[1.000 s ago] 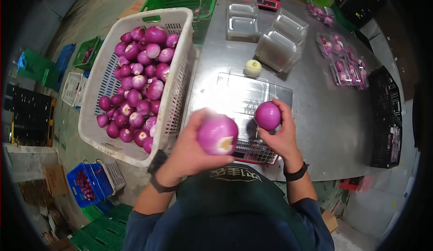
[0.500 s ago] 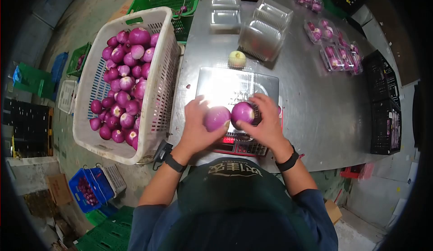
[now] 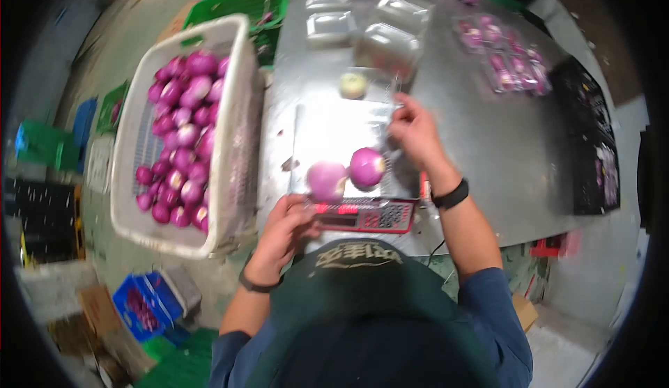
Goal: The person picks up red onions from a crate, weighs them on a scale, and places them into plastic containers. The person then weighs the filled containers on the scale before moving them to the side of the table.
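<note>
Left fingers (image 3: 295, 219): loosely parted, near two round purple onions (image 3: 366, 168)
Right fingers (image 3: 410, 110): bent, grip unclear
Packed: clear plastic onion packs (image 3: 512, 74), beyond fingers
Unpacked: crated purple onions (image 3: 187, 135), left of fingers

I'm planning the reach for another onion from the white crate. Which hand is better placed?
The left, I'd judge. The left hand looks empty and is nearer the white crate. The right hand is farther across, on the other side of the scale.
</note>
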A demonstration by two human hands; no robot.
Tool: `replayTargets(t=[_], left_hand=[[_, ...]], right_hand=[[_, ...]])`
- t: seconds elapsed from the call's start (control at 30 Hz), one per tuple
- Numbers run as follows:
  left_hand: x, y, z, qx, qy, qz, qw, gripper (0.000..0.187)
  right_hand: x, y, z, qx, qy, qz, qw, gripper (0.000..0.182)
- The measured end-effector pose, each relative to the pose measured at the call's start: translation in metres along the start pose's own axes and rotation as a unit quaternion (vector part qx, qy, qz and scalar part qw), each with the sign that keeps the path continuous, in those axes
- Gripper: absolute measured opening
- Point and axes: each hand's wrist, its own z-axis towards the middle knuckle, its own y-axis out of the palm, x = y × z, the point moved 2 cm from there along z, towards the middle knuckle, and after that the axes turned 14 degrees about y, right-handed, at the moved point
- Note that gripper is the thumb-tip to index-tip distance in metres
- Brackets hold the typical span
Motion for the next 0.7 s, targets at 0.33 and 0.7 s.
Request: replayTargets(t=[0.33,0.7], left_hand=[[-0.017,-0.011,0.035,0.020,0.025,0.082,0.996,0.008],[-0.038,0.083,0.092,-0.053,0.044,0.152,0.986,0.046]], right_hand=[[0.065,0.000,-0.128,-0.098,0.098,-0.023,0.990,0.077],[0.085,-0.077,-0.115,0.007,0.138,0.093,0.986,0.079]])
